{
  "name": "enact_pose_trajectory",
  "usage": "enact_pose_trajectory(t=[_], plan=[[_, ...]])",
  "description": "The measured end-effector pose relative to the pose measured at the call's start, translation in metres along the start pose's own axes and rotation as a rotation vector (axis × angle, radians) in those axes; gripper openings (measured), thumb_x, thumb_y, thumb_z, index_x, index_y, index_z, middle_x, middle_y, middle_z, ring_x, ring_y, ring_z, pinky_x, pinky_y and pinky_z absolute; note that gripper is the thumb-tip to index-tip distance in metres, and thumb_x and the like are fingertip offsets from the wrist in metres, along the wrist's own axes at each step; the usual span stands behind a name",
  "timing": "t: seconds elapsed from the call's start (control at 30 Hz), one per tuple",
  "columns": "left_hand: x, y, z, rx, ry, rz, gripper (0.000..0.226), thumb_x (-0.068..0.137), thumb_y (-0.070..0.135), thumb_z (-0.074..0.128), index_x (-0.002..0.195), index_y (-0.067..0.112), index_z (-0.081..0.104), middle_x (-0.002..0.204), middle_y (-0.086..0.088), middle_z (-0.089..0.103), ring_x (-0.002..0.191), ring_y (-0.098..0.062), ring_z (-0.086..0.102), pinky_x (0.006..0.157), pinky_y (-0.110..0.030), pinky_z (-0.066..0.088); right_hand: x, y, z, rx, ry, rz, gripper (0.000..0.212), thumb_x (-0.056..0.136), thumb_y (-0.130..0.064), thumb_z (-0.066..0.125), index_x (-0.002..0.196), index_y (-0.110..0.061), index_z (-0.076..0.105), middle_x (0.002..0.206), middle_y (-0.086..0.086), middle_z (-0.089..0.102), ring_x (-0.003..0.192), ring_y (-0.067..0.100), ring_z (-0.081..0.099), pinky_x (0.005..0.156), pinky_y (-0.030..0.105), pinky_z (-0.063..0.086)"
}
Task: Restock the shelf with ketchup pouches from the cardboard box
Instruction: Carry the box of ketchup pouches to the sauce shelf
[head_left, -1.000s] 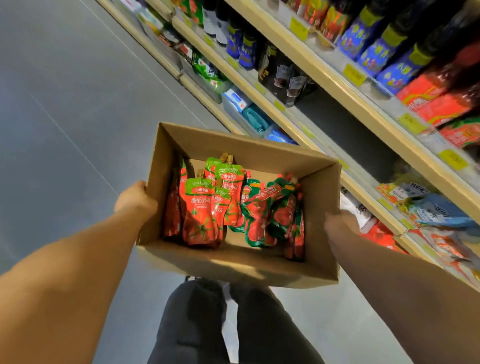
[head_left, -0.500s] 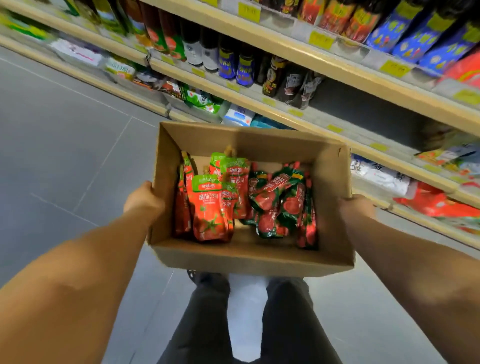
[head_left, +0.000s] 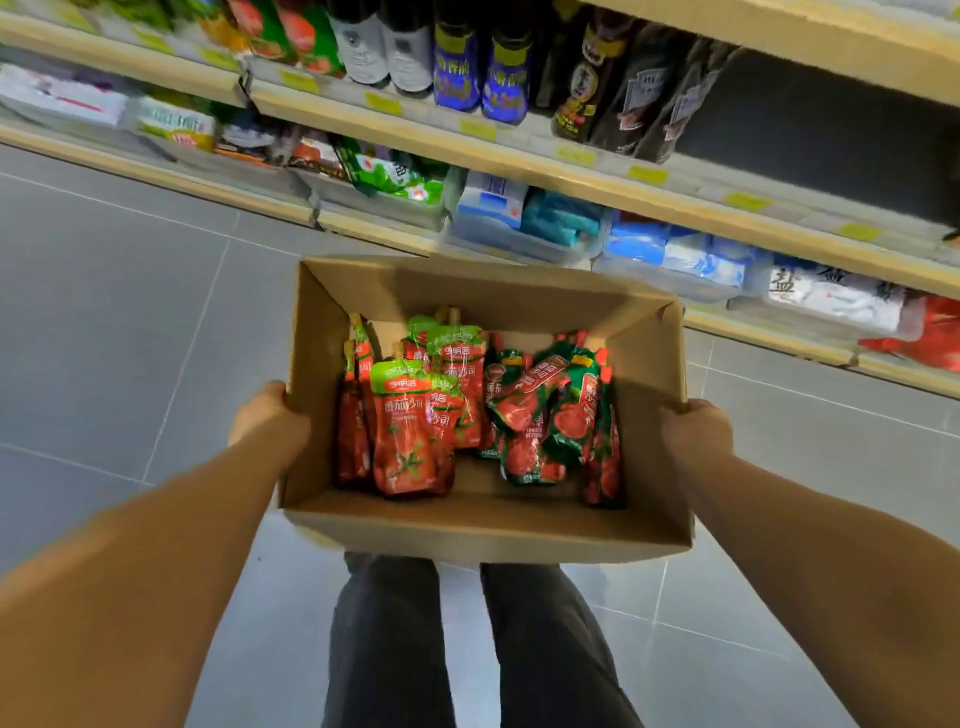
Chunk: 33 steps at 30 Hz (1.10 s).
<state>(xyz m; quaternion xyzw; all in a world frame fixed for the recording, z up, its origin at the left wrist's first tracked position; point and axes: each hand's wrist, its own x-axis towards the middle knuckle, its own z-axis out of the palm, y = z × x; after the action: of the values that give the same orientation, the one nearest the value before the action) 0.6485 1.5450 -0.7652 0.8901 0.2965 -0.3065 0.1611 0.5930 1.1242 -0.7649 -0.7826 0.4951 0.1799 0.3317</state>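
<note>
An open cardboard box is held out in front of me above the floor. My left hand grips its left wall and my right hand grips its right wall. Inside lie several ketchup pouches: red ones with light green tops on the left and red ones with dark green print on the right. The store shelf runs across the top of the view, just beyond the box.
Dark sauce bottles and blue-labelled bottles stand on the upper shelf. Clear bins of blue and white packets sit on the lower shelf. Red packets lie at far right. Grey tiled floor spreads left; my legs show below the box.
The view has swung to face the shelf more squarely, and the shelf now fills the top of the frame. Both hands keep the same grip on the box.
</note>
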Motion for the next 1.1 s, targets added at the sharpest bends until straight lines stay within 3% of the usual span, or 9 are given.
enact_pose_trajectory(t=[0.07,0.2,0.47,0.57,0.67,0.97,1.03,1.1], plan=[[0.030,-0.002,0.012,0.019,0.001,0.029,0.026,0.083,0.016,0.057,0.109,0.013,0.052,0.105,-0.018,0.063,0.095,-0.038,0.060,0.075,-0.039,0.050,0.008,-0.001,0.025,-0.017,0.025,0.030,0.028,0.095,-0.021,0.046,0.117,-0.010,0.059,0.100,0.008,0.061,0.083,0.024,0.052,0.088,0.040,0.049],[0.090,-0.005,0.033,0.029,-0.015,0.110,0.026,0.083,0.017,0.057,0.108,0.012,0.052,0.100,-0.017,0.062,0.092,-0.038,0.059,0.076,-0.041,0.050,0.028,0.004,0.084,0.007,0.060,0.128,0.032,0.094,-0.025,0.047,0.123,-0.015,0.054,0.102,0.006,0.058,0.084,0.025,0.052,0.078,0.035,0.045],[0.210,0.004,0.083,0.155,-0.046,0.163,0.015,0.084,0.018,0.050,0.099,0.018,0.048,0.081,-0.004,0.054,0.067,-0.024,0.051,0.056,-0.032,0.041,0.085,0.020,0.193,0.137,0.103,0.376,0.030,0.093,-0.024,0.052,0.122,-0.019,0.056,0.110,0.007,0.061,0.094,0.028,0.057,0.088,0.043,0.049],[0.243,0.011,0.103,0.157,-0.048,0.172,0.017,0.085,0.018,0.051,0.101,0.019,0.048,0.087,-0.006,0.055,0.073,-0.026,0.052,0.059,-0.033,0.043,0.114,0.017,0.220,0.132,0.135,0.379,0.030,0.091,-0.023,0.055,0.121,-0.019,0.058,0.117,0.008,0.063,0.106,0.031,0.059,0.093,0.044,0.049],[0.263,0.015,0.124,0.133,-0.042,0.162,0.016,0.087,0.019,0.052,0.102,0.018,0.048,0.088,-0.006,0.055,0.075,-0.026,0.052,0.064,-0.036,0.045,0.140,0.015,0.237,0.154,0.166,0.390,0.029,0.091,-0.022,0.055,0.120,-0.019,0.059,0.115,0.007,0.063,0.105,0.029,0.060,0.091,0.043,0.049],[0.274,0.030,0.146,0.079,-0.056,0.158,0.023,0.091,0.023,0.048,0.113,0.018,0.048,0.093,-0.004,0.055,0.075,-0.023,0.052,0.051,-0.026,0.039,0.167,0.022,0.240,0.128,0.226,0.350,0.028,0.091,-0.024,0.052,0.117,-0.021,0.059,0.110,0.008,0.064,0.094,0.028,0.058,0.088,0.042,0.048],[0.272,0.039,0.144,0.064,-0.063,0.142,0.027,0.090,0.022,0.045,0.116,0.017,0.048,0.095,-0.005,0.055,0.075,-0.023,0.051,0.048,-0.025,0.037,0.167,0.018,0.239,0.141,0.250,0.376,0.028,0.091,-0.017,0.051,0.118,-0.020,0.057,0.110,0.008,0.063,0.100,0.030,0.059,0.088,0.042,0.049],[0.265,0.053,0.147,0.017,-0.030,0.100,0.033,0.088,0.020,0.045,0.121,0.016,0.044,0.102,-0.007,0.055,0.082,-0.026,0.053,0.058,-0.032,0.045,0.166,0.011,0.240,0.172,0.296,0.388,0.038,0.084,-0.003,0.050,0.117,-0.022,0.054,0.109,0.006,0.061,0.105,0.029,0.058,0.087,0.039,0.049]])
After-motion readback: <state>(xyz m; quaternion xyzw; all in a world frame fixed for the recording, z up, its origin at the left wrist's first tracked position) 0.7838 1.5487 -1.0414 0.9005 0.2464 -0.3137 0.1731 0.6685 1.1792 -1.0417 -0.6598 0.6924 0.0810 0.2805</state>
